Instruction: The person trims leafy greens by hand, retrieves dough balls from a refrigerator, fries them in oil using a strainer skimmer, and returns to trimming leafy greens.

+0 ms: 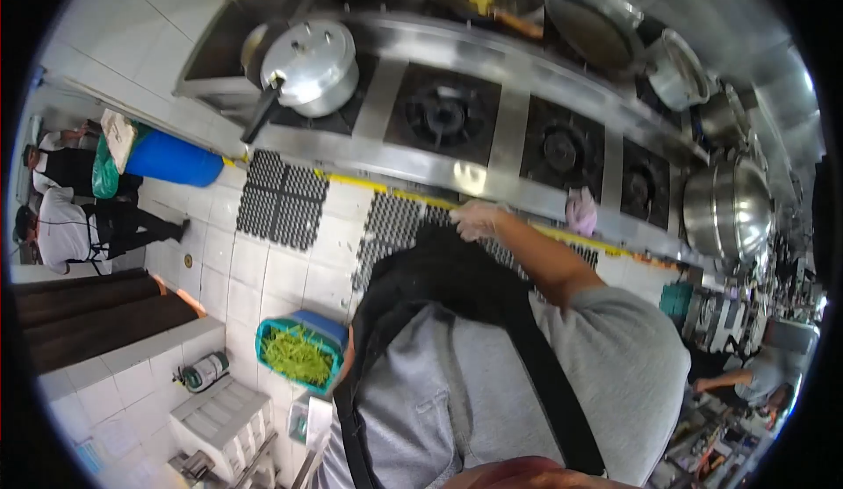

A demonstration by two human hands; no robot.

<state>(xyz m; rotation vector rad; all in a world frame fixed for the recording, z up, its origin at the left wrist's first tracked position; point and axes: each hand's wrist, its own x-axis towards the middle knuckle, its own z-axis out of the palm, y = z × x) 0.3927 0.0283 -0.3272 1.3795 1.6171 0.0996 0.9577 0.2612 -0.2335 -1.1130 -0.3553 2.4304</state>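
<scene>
Facing stove (509, 129), gloved right hand (480, 220) near its front; fingers (461, 217) partly curled, hold unclear. Stove runs crosswise; cooker (314, 61) left, cloth (580, 211) right.

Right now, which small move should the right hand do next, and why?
Perhaps lift the pink cloth off the stove's front edge: it is close to a burner, and the gloved right hand, nearby, seems to hold nothing.

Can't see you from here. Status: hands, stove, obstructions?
Right hand gloved, by stove, grip unclear. Left hand out of view. Pressure cooker on stove. Possible obstruction: pink cloth.
</scene>
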